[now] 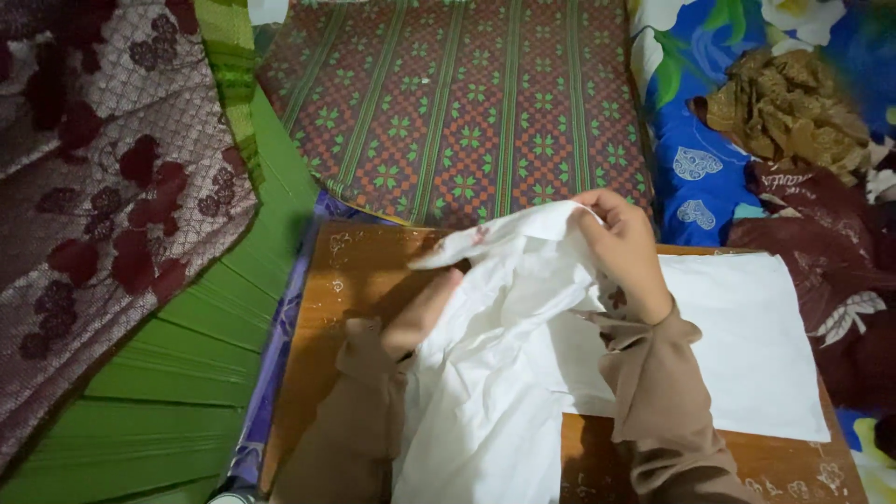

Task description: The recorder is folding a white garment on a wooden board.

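White cloth (pixel 504 373) over near wooden board (pixel 345 280): light, limp, creasing readily; best gripped at hems. Right hand (pixel 623 250) pinching far upper edge. Left hand (pixel 425 313) under folds, fingers hidden, state undeterminable.

Seen from above: low wooden board (pixel 345 280), pale doodles along its edges, set among layered textiles. Beyond its far edge, woven mat (pixel 457 103) in red-brown with green stripes and star motifs. Off its left edge, green pleated cloth (pixel 187 364), running diagonally; over that, at the far left, grey-mauve fabric (pixel 84 215) with dark red flowers. Under the board's left edge, a strip of purple cloth (pixel 280 345). Off the right edge, blue floral sheet (pixel 695 168), with crumpled tan fabric (pixel 793 107) on top and dark maroon cloth (pixel 821 252) just beside the right corner. Dim, warm indoor light; deep shadow at the board's near left corner.
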